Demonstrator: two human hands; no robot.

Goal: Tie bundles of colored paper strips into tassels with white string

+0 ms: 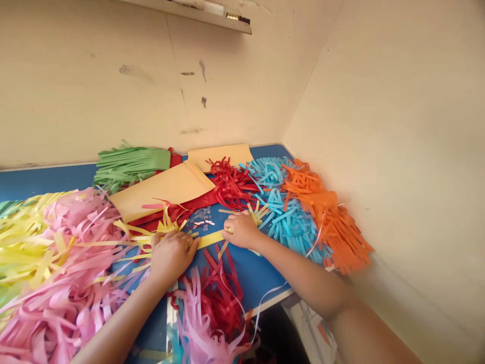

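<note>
A yellow fringed paper strip [210, 239] stretches between my two hands, low over the blue table. Its cut fringe fans out past both hands. My left hand [172, 251] is closed around the left end, the fingers curled and partly hidden from above. The other end is gripped in my right hand [241, 230], its thumb and fingers wrapped round the paper. Small shiny scraps [200, 218] lie on the table just beyond the strip. Close in front hangs a bundle of pink fringe [197, 323] beside red fringe [223, 298].
Pink fringe [76, 273] and yellow fringe [18, 237] pile up at left. Green fringe [132, 164], folded tan paper [166, 189] and red fringe [235, 182] lie behind. Blue fringe [290, 217] and orange fringe [337, 227] are at right, by the wall [409, 151].
</note>
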